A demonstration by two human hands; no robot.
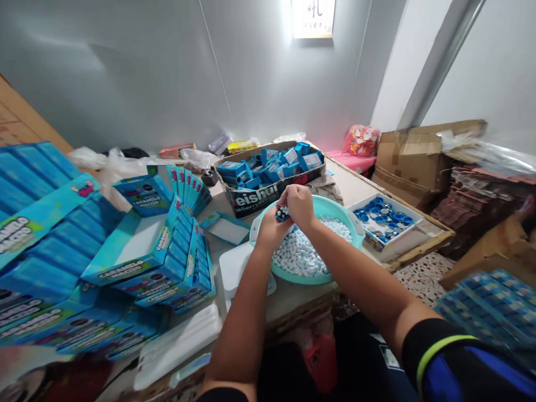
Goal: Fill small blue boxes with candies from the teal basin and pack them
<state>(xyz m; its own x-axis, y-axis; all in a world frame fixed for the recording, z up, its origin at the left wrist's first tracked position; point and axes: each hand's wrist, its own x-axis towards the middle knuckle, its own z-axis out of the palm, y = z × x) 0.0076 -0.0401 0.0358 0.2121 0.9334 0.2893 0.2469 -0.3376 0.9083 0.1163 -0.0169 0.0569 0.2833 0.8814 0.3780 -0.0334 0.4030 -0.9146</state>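
Both my hands meet over a teal basin (pixel 330 205) heaped with small white candies (pixel 301 254). A small blue container (pixel 283 213) filled with white candies sits in my left hand (pixel 270 223), whose fingers are closed on it. My right hand (pixel 298 202) is curled over the container's top, fingers pinched together at it. Behind the basin stands a cardboard box (pixel 255 198) packed with small blue boxes.
Stacks of blue display cartons (pixel 167 251) fill the table's left side. A white tray (pixel 387 220) of blue caps lies right of the basin. Flat blue packs (pixel 494 304) and cardboard boxes (pixel 414 162) stand at right. White lids (pixel 180 340) lie near the front edge.
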